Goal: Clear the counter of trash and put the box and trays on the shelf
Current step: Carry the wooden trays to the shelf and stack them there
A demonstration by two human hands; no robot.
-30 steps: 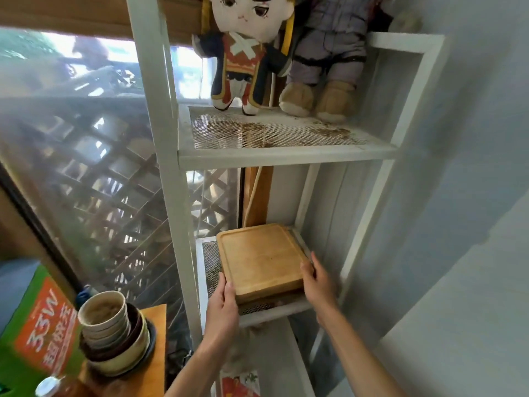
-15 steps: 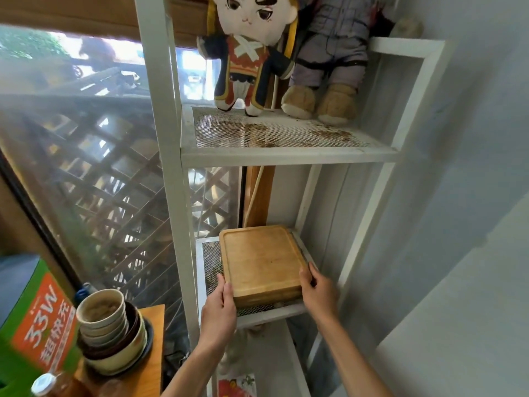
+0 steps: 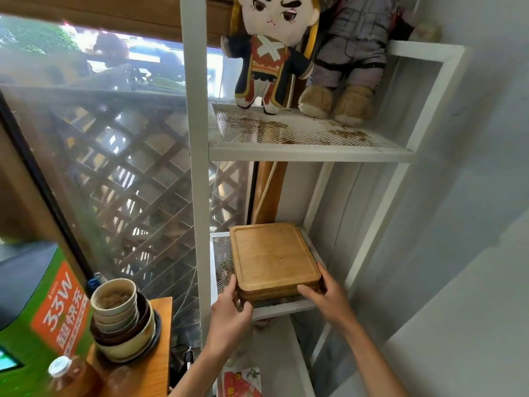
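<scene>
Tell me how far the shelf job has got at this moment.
Done: the stacked wooden trays sit on the lower mesh shelf. In hand: left hand and right hand grip the stack's front corners, apparently squaring it. Left: a green box, stacked bowls and a bottle remain at lower left.

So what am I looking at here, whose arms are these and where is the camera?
No robot here: a person wears one wide-angle camera on the head, looking forward and down at their own bare arms. The left hand and right hand grip the near corners of a stack of wooden trays resting on the lower mesh shelf of a white rack. Two plush dolls stand on the shelf above. At lower left, a wooden counter carries stacked bowls and cups, a bottle and a green box.
</scene>
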